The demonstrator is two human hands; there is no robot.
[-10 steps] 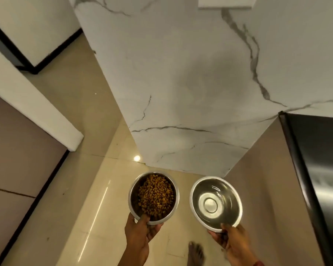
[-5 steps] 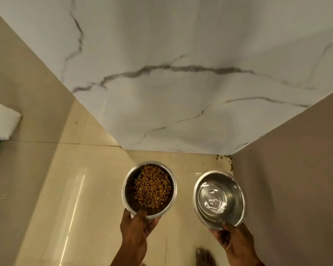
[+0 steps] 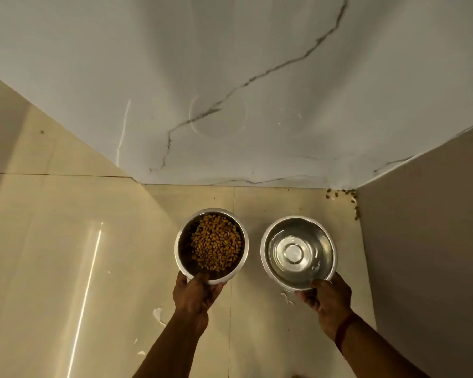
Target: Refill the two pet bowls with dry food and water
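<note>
Two steel pet bowls are low over the beige floor tiles near a wall corner. The left bowl (image 3: pixel 183 242) holds brown dry food (image 3: pixel 216 246); my left hand (image 3: pixel 195 294) grips its near rim with the thumb inside. The right bowl (image 3: pixel 268 241) holds clear water (image 3: pixel 298 252); my right hand (image 3: pixel 329 298) grips its near rim. The bowls are side by side, a small gap apart. I cannot tell whether they touch the floor.
A white marble wall (image 3: pixel 230 91) rises just behind the bowls and a grey wall (image 3: pixel 426 241) closes the right side. Spilled kibble (image 3: pixel 342 193) lies in the corner. White smears (image 3: pixel 159 315) mark the glossy floor (image 3: pixel 66 255), which stretches left.
The view has tilted down and come nearer the floor. Both bowls, still in my hands, have sunk toward the tiles by the wall corner. My arms now reach further out.
</note>
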